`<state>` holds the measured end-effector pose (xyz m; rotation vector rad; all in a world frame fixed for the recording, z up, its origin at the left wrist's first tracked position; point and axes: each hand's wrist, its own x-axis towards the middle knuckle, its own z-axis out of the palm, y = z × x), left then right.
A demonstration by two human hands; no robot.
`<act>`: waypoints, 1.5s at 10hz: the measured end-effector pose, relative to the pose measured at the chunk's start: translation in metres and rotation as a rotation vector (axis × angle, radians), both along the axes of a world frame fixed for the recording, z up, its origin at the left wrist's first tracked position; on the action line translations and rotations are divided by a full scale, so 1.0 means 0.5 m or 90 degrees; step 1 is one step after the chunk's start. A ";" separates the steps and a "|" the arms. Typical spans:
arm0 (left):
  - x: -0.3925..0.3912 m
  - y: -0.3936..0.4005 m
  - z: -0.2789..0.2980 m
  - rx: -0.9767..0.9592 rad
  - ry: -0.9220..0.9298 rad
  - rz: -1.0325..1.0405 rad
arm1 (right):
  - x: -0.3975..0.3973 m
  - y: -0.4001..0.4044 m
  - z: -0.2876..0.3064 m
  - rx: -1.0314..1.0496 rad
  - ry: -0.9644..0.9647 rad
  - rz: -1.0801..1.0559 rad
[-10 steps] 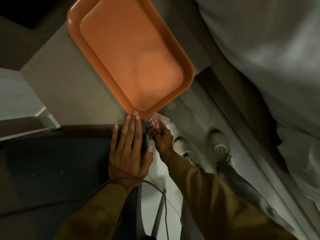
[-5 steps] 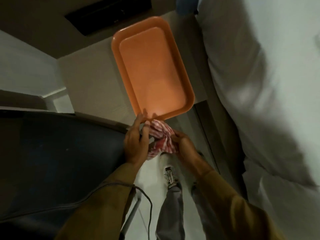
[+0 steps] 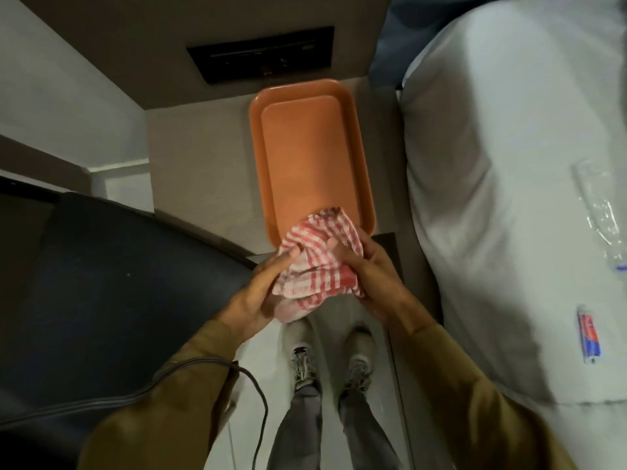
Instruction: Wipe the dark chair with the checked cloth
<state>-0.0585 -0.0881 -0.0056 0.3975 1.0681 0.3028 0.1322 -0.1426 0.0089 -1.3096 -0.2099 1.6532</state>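
Looking straight down from your head, you see the dark chair (image 3: 112,300) filling the left side, its curved edge just beside your left hand (image 3: 258,293). A grey cable (image 3: 135,395) trails across the seat and over your left sleeve. Moving right, both hands meet in front of your body, closed around the checked cloth (image 3: 319,262), a red and white bundle bunched between them. Your left hand cups it from the left with the fingers laid over the fabric; your right hand (image 3: 373,283) grips it from the right, thumb on top. It looks as if you are gathering the cloth into a pad before you wipe, so no wiping is under way at this point. Beyond the cloth, an orange tray (image 3: 258,137) lies on a pale side table (image 3: 196,164), its near end hidden by the cloth. Your shoes stand on the floor below. At far right lies a bed with white bedding (image 3: 509,164).
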 end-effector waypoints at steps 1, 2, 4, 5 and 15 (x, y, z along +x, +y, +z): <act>0.011 0.010 -0.008 0.036 0.084 0.038 | 0.021 0.014 -0.012 -0.010 -0.096 0.053; 0.026 0.028 -0.008 0.084 0.139 0.020 | 0.041 0.021 -0.033 -0.038 -0.171 0.071; 0.065 0.069 -0.022 0.225 0.287 0.023 | 0.068 0.064 -0.075 -0.097 -0.578 0.157; 0.089 0.091 -0.034 0.283 0.363 0.022 | 0.068 0.103 -0.082 -0.081 -0.632 0.126; 0.064 0.119 -0.144 0.744 0.693 -0.928 | 0.065 0.119 -0.143 -0.075 -0.618 0.316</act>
